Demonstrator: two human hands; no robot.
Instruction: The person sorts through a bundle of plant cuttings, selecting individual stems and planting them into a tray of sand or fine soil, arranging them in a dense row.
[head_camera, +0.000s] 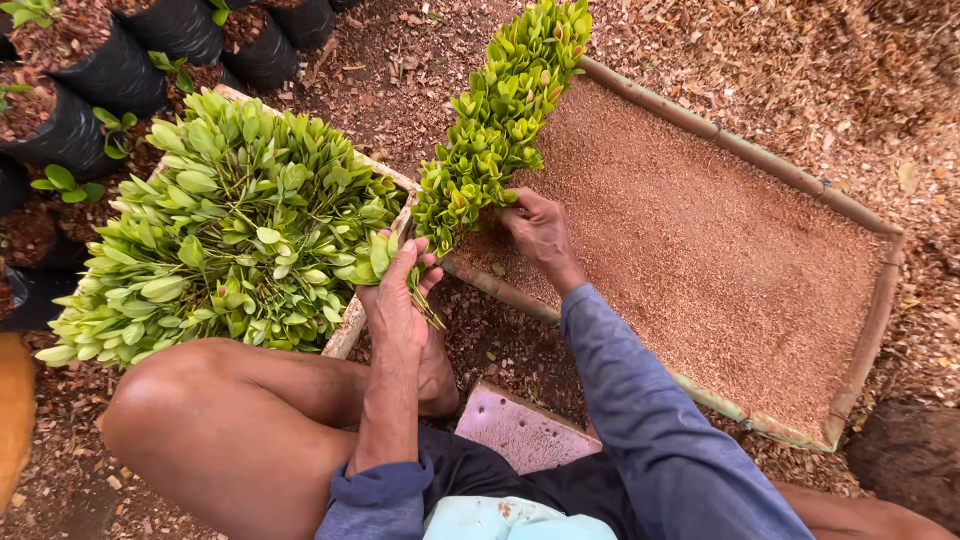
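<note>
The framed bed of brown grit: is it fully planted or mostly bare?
Mostly bare: cuttings stand only along the bed's left edge.

The ground (860, 60) is covered with brown wood chips and dry leaf litter. A shallow frame bed (880, 300), edged with bamboo-like poles, is set directly on it and is filled with fine reddish-brown grit. A row of green leafy cuttings (500, 120) is stood along the bed's left edge. A pale crate (345, 330) heaped with loose cuttings (220, 240) is placed just beside the bed. Black grow bags (110, 75) of soil are lined up at upper left. A purple-grey slab (520, 435) is laid near the lower edge.
</note>
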